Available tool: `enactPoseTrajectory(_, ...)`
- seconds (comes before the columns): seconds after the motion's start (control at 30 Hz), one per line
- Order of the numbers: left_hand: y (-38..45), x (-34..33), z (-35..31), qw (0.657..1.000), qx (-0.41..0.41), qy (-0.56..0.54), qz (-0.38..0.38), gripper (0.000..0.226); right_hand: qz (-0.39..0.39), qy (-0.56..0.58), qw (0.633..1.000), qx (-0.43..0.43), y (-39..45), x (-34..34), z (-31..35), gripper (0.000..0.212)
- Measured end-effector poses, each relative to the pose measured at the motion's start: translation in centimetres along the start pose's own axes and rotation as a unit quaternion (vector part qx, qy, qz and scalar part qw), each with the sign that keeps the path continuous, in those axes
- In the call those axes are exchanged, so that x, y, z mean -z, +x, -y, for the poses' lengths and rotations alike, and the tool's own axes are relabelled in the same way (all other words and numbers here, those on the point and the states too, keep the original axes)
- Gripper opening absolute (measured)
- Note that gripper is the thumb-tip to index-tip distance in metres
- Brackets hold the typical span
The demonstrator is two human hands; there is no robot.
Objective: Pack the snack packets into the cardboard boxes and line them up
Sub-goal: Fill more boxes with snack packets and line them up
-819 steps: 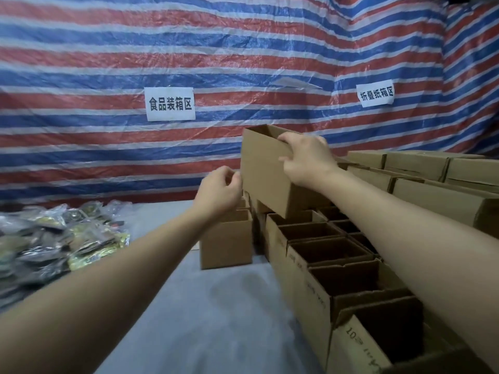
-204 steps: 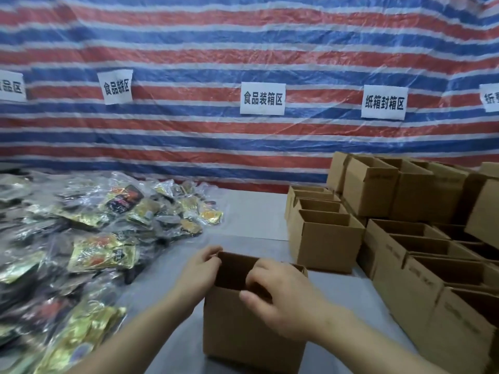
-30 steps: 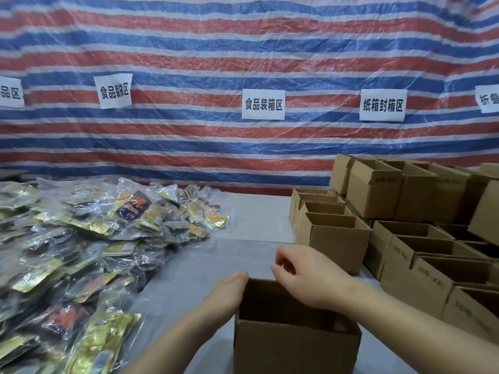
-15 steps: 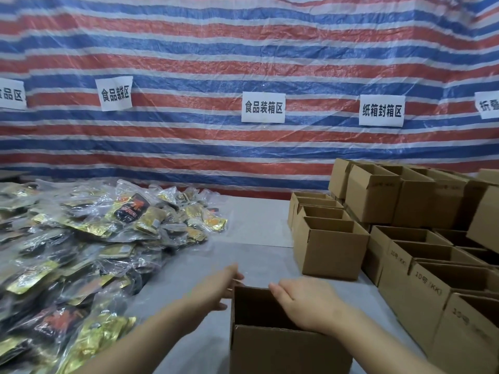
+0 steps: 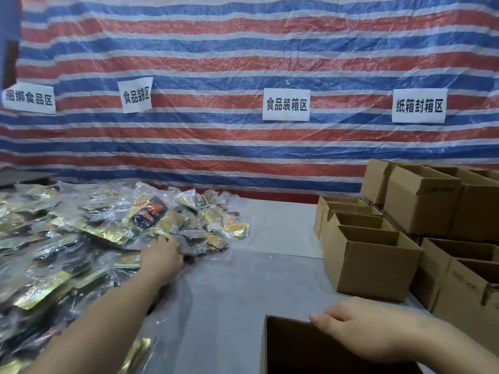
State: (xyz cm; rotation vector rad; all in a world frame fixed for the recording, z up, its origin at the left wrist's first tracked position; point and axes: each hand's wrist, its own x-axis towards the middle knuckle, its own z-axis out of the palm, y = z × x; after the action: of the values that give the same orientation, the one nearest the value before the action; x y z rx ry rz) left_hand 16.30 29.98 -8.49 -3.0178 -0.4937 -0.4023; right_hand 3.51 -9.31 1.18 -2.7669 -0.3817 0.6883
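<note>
A: Left hand (image 5: 161,255)?
B: Reached out to the near edge of the heap of clear-wrapped gold and black snack packets (image 5: 89,233), palm down, fingers spread on the packets. Whether it has closed on one, cannot tell; the fingertips are buried in the wrappers.

A: Right hand (image 5: 359,329)?
B: Resting on the far rim of the open brown cardboard box (image 5: 297,349) at the bottom of the view, fingers loosely extended along the edge, not clamped. Inside of that box is dark; contents cannot be told.

A: Where does everything sit?
B: All on a grey bench (image 5: 229,298). Packet heap covers the left side. Bare strip of bench in the middle. A row of open empty brown cardboard boxes (image 5: 370,263) stands at right, running away from the camera, box touching box. Further right, more stacked brown cartons (image 5: 432,201), some raised on others.

A: Background?
B: Red, white and blue striped tarpaulin (image 5: 243,49) as a wall, under clear plastic. Four white paper signs with black Chinese characters (image 5: 286,104) fixed across it.
</note>
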Motion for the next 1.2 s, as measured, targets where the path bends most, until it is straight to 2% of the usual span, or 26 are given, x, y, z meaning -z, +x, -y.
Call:
enactPoseTrajectory(0.13,3.1,-0.4,1.0,0.998,0.018,-0.032,-0.042,0.050,0.055,0.008,0.998,-0.020,0.7,0.8,0.1,0.062)
enactPoseTrajectory(0.23,5.6,-0.2,0.8,0.997,0.032,-0.048,-0.049,0.055,0.055,0.011,0.998,-0.026,2.0,0.6,0.1,0.078)
enactPoseTrajectory(0.37,8.0,0.3,-0.6,0.994,0.057,-0.091,-0.012,0.067,0.019,0.032,0.999,-0.005,3.9,0.4,-0.2,0.071)
enactPoseTrajectory(0.53,8.5,-0.5,-0.9,0.991,0.092,-0.096,-0.020,0.041,-0.036,0.072,0.997,0.010,6.0,0.8,-0.7,0.070)
enactPoseTrajectory(0.7,8.7,0.0,-0.5,0.978,0.150,-0.129,0.061,0.073,-0.044,0.068,0.996,0.031,6.3,1.1,-0.8,0.070)
enactPoseTrajectory(0.73,8.8,0.5,-0.3,0.973,0.156,-0.149,0.080,0.074,-0.047,0.068,0.996,0.036,6.1,1.2,-0.7,0.069)
enactPoseTrajectory(0.87,7.3,3.1,-0.3,0.938,0.137,-0.270,0.168,0.067,-0.061,0.070,0.995,0.046,5.2,1.7,-0.1,0.057)
enactPoseTrajectory(1.07,2.8,5.5,0.3,0.886,0.117,-0.408,0.188,0.026,-0.072,0.080,0.992,0.072,3.3,2.1,1.2,0.045)
enactPoseTrajectory(1.13,1.3,6.2,0.3,0.877,0.116,-0.433,0.174,0.020,-0.074,0.085,0.990,0.080,2.7,2.3,1.8,0.045)
enactPoseTrajectory(1.2,-0.1,6.6,0.2,0.875,0.116,-0.446,0.146,0.025,-0.081,0.087,0.989,0.087,2.2,2.3,2.3,0.047)
